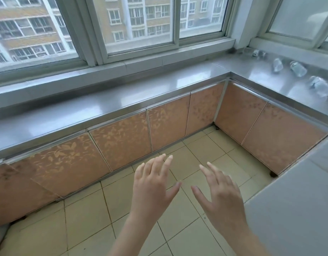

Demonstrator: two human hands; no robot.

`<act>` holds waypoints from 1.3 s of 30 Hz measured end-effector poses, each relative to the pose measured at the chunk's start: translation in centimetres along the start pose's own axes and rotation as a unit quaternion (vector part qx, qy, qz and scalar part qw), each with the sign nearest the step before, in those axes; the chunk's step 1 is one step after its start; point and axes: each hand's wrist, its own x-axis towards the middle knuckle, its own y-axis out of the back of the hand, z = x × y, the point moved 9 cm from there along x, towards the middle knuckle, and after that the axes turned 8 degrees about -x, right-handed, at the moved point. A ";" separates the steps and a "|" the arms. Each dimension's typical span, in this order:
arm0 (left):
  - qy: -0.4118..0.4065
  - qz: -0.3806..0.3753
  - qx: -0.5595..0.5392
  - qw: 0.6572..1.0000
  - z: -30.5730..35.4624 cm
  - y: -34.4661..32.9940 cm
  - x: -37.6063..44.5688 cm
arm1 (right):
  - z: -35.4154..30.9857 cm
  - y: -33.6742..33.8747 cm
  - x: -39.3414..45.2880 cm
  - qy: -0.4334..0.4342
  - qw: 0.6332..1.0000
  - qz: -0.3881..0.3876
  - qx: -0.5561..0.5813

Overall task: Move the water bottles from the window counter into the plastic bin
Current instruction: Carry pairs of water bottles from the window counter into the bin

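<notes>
Both hands over bare floor tiles (96,215), well apart from the L-shaped steel counter (104,108). Left hand (152,189) and right hand (220,196): fingers spread, holding nothing. Water bottles (298,68) lie on their sides on the counter's right leg, under the side window; clear plastic, blurred, count hard to tell. Nearest one is cut off by the frame edge.

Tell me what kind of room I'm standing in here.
Probably an enclosed apartment balcony or kitchen nook: a steel L-shaped counter over patterned cabinet doors, sliding windows facing apartment blocks, and a tiled floor.
</notes>
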 end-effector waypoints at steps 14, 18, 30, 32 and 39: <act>-0.079 -0.036 -0.062 0.994 -2.4 -13.8 28.5 | 9.4 -5.0 25.5 -0.098 0.993 0.032 -0.050; -0.121 -0.055 -0.064 0.989 -1.6 -16.8 35.9 | 11.9 -5.1 31.6 -0.122 0.989 0.054 -0.069; -0.165 -0.095 -0.085 0.978 4.1 -28.6 52.1 | 25.0 -7.1 45.1 -0.185 0.978 0.043 -0.088; -0.172 -0.101 -0.080 0.977 5.9 -31.0 54.9 | 28.2 -7.6 47.7 -0.189 0.977 0.037 -0.088; -0.168 -0.115 -0.071 0.976 12.2 -37.8 64.2 | 38.9 -7.3 55.5 -0.197 0.976 0.028 -0.091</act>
